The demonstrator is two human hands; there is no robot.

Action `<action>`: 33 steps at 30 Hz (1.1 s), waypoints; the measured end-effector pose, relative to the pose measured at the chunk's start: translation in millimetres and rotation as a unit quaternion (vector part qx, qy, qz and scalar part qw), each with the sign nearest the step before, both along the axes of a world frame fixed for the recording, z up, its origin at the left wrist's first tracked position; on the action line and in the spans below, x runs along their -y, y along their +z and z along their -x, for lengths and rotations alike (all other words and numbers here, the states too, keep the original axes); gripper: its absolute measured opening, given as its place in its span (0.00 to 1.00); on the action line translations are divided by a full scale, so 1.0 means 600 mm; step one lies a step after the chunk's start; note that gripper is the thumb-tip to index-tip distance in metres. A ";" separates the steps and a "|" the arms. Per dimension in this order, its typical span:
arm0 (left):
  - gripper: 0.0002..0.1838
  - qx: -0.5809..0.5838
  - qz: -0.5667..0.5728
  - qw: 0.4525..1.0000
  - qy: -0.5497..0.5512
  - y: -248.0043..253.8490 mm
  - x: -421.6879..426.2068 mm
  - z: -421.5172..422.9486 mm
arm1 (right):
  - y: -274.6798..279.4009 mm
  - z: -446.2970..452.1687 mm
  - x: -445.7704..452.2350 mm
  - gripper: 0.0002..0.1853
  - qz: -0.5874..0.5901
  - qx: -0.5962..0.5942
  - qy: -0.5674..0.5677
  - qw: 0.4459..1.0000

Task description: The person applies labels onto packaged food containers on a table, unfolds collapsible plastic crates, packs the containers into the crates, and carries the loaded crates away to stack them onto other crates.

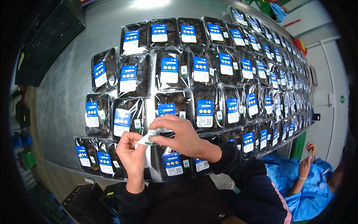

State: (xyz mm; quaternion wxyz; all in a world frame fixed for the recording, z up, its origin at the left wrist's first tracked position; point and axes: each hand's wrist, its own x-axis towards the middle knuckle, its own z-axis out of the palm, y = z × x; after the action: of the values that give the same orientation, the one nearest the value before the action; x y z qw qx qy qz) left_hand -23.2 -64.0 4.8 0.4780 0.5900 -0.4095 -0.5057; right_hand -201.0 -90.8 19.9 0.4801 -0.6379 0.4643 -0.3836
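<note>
Between my two hands is a small white and green sticker [144, 140], held above the trays near the table's front edge. My left hand [131, 153] pinches its lower left part between thumb and fingers. The fingers of my right hand [173, 135] close on its upper right end. Under and around both hands lie black trays wrapped in clear film, each with a blue and white label [122, 121]. Many trays also carry a small white and green sticker [137, 123]; some in the back left, such as one tray [134, 74], show none.
Rows of wrapped trays cover the metal table [63, 74] toward the right. A black crate [52, 41] stands at the back left, and dark crates [84, 201] are below the front edge. At the right a person in blue [309, 190] holds something small.
</note>
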 end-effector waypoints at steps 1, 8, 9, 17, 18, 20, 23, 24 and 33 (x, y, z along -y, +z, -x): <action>0.09 0.001 -0.009 1.000 0.003 -0.003 0.000 -0.008 | -0.002 -0.004 0.009 0.13 -0.010 0.002 0.027 1.000; 0.09 -0.040 -0.047 0.997 0.041 -0.033 0.008 -0.063 | -0.020 -0.057 0.088 0.10 0.103 0.012 0.129 0.986; 0.08 -0.039 -0.060 0.997 0.040 -0.039 0.011 -0.065 | -0.023 -0.057 0.104 0.09 0.124 0.014 0.153 0.980; 0.06 -0.012 0.027 0.999 0.043 -0.027 0.009 -0.055 | -0.156 -0.024 0.296 0.11 0.207 -0.289 0.051 0.933; 0.05 -0.015 0.046 0.998 0.042 -0.024 0.012 -0.048 | -0.166 -0.029 0.297 0.11 0.205 -0.288 0.051 0.934; 0.05 -0.014 0.067 0.997 0.040 -0.018 0.021 -0.041 | -0.184 -0.035 0.295 0.14 0.253 -0.381 0.008 0.890; 0.06 -0.040 0.068 0.996 0.037 -0.007 0.018 -0.044 | -0.154 -0.043 0.272 0.17 0.271 -0.345 -0.071 0.896; 0.06 -0.047 0.064 0.996 0.036 -0.005 0.016 -0.046 | -0.134 -0.046 0.258 0.19 0.271 -0.304 -0.120 0.905; 0.09 -0.050 0.057 0.994 0.076 0.007 0.023 -0.042 | 0.010 -0.057 0.077 0.13 -0.001 -0.012 0.171 0.985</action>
State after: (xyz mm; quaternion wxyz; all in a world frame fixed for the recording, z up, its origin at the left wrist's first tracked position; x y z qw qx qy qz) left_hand 2.0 -77.5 9.3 0.5677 0.5650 -0.3679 -0.4724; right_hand -166.7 -137.1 25.6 0.5335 -0.7120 0.3548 -0.2874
